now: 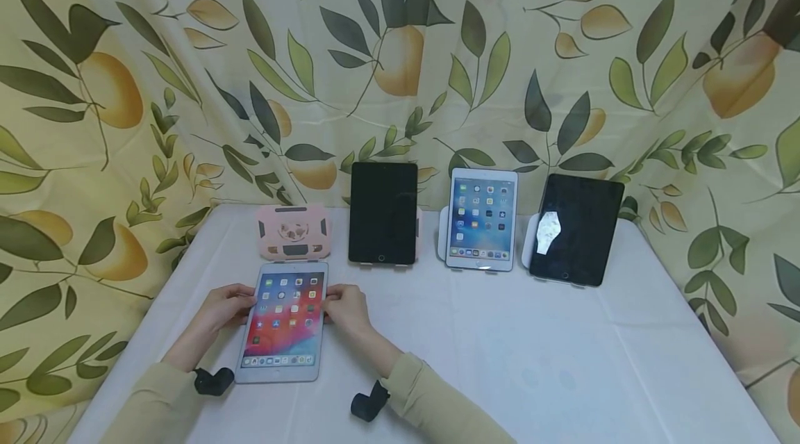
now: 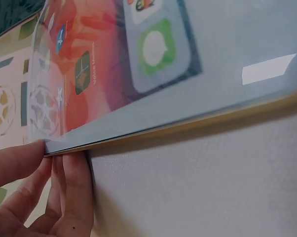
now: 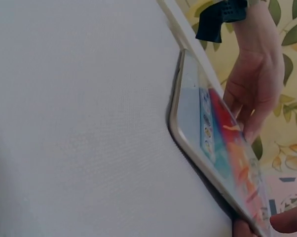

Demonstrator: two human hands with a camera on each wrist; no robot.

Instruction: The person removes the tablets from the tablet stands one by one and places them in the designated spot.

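Observation:
Both hands hold a white tablet [image 1: 284,322] with its screen lit, red and blue behind the app icons. At its left edge the left hand [image 1: 226,308] pinches it, thumb on top and fingers underneath, as the left wrist view shows. Across from it, the right hand [image 1: 348,306] grips the right edge between thumb and fingers. The tablet's far edge is raised and its near edge lies low by the white cloth. Directly behind stands a pink tablet stand [image 1: 294,249] with cut-outs, its lower part hidden by the tablet.
Three more tablets lean on stands along the back: a dark-screened one [image 1: 382,215], a white one with a lit blue screen [image 1: 482,218], and another dark one [image 1: 575,228] at the right. A white cloth [image 1: 531,360] covers the table; leaf-patterned curtains [image 1: 437,83] hang behind it.

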